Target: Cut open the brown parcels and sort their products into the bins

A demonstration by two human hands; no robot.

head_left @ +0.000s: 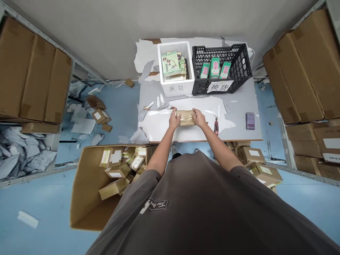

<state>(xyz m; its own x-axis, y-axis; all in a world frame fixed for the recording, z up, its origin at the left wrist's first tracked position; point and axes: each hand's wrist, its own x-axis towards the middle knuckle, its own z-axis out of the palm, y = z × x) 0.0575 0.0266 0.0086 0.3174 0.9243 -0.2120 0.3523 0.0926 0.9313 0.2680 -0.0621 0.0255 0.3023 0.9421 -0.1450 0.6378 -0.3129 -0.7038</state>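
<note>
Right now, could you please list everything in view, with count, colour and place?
parcel: one, brown, taped, on table between both hands
table: one, grey, centre
foam box: one, white, table rear, holds green packs
crate: one, black, right of foam box, three green packs
knife: one, red and black, right of parcel
carton: one, brown, floor left, full of small parcels
shelf boxes: several, brown, both sides
left hand: on parcel's left end
right hand: on parcel's right end
</note>
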